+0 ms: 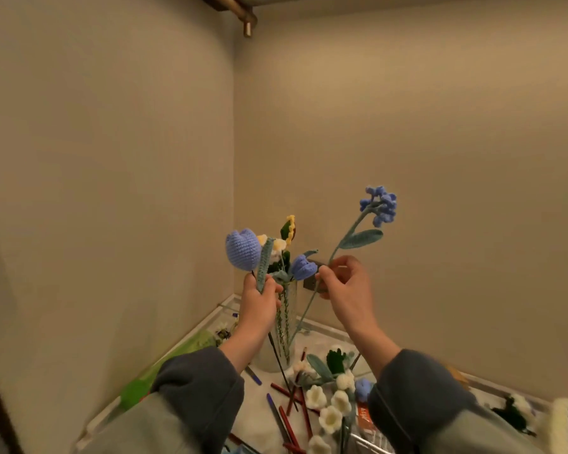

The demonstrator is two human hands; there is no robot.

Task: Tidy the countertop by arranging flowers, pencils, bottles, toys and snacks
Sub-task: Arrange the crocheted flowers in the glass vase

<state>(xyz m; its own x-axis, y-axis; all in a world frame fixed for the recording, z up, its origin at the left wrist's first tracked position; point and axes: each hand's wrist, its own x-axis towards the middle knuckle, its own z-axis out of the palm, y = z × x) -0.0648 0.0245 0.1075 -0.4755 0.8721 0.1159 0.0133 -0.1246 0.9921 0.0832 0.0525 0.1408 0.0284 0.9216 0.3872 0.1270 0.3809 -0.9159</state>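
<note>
The left hand (259, 303) gripped, fingers curled, the stem of a blue knitted tulip (242, 253), raised above the counter's (254, 403) back corner. The right hand (343, 283) pinched the stem of a blue cluster sprig (379, 204) between thumb and fingertips. Between them, near that corner, stood a glass vase (287, 319) holding a second tulip (304, 267) and a yellow flower (290, 227). White bell flowers (328, 407) and red pencils (289, 399) lay loose nearer the front. An orange packet (363, 417), partly behind the right sleeve (417, 388), bore lettering too blurred to read.

A home corner: beige walls (112, 158), cluttered countertop (259, 407).
</note>
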